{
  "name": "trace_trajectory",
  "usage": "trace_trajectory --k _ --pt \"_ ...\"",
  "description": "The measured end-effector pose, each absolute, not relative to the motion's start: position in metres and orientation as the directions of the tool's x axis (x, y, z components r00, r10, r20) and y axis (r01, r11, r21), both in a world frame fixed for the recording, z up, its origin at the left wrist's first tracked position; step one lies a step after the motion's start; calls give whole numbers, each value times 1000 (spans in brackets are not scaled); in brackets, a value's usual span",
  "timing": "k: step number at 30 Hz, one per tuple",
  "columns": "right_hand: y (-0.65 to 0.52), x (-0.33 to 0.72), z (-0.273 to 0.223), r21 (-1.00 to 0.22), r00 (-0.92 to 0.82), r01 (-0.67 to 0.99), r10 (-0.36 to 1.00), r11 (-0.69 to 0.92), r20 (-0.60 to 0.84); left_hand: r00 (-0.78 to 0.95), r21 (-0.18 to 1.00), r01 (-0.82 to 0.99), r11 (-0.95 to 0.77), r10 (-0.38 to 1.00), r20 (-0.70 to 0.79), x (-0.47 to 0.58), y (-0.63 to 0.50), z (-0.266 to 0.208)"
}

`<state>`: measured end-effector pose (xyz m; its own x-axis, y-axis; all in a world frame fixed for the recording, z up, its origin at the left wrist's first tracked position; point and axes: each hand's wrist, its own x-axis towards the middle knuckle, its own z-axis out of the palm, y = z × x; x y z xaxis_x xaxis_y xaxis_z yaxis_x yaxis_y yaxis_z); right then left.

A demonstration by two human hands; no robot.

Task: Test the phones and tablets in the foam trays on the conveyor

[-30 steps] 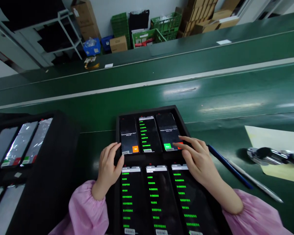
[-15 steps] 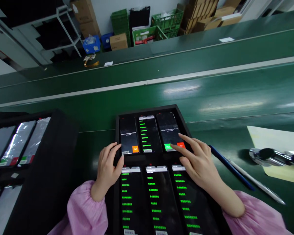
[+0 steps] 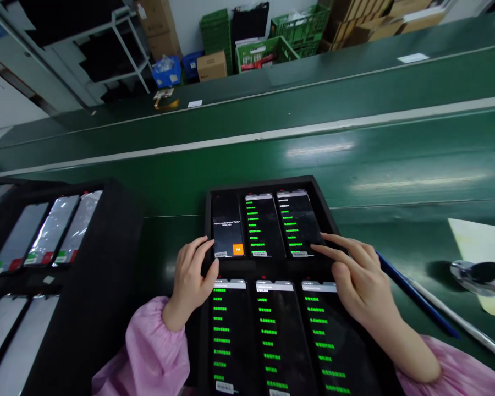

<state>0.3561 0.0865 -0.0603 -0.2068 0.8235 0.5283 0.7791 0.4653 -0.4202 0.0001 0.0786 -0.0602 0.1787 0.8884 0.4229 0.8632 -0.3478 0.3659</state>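
Several phones lie face up in two rows in a black tray (image 3: 256, 268). My left hand (image 3: 193, 272) rests at the tray's left edge, fingers apart, its tips by the lower left corner of the top-left phone (image 3: 226, 223). That screen is dark with a line of text and an orange Fail button. My right hand (image 3: 361, 275) is spread, its fingertips over the lower right of the top-right phone (image 3: 297, 220); whether they touch it I cannot tell. This phone, the top-middle phone (image 3: 264, 223) and the front-row phones, such as the front-middle phone (image 3: 278, 335), show green text lists.
At left, a black foam tray (image 3: 86, 275) holds more phones in film. To the right lie a blue pen (image 3: 421, 297), a silver pen-like stick (image 3: 457, 313), yellowish paper (image 3: 474, 242) and a shiny metal object (image 3: 478, 275). Crates and boxes stand behind the green bench (image 3: 181, 181).
The top-right phone's screen has switched from a message with green and red buttons to a green text list. My right fingers have drawn back slightly to the right. The view has shifted left.
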Motion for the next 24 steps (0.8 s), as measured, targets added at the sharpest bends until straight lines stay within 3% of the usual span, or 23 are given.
trace_trajectory --k 11,17,24 --pt "90 357 -64 -450 -148 799 854 400 498 196 334 867 -369 870 453 1 77 -59" --pt "106 352 -58 -423 -154 843 903 331 400 231 298 859 -417 834 501 -1 78 -61" --pt "103 351 -55 -389 -200 832 868 395 454 232 305 855 -419 835 499 -3 78 -63"
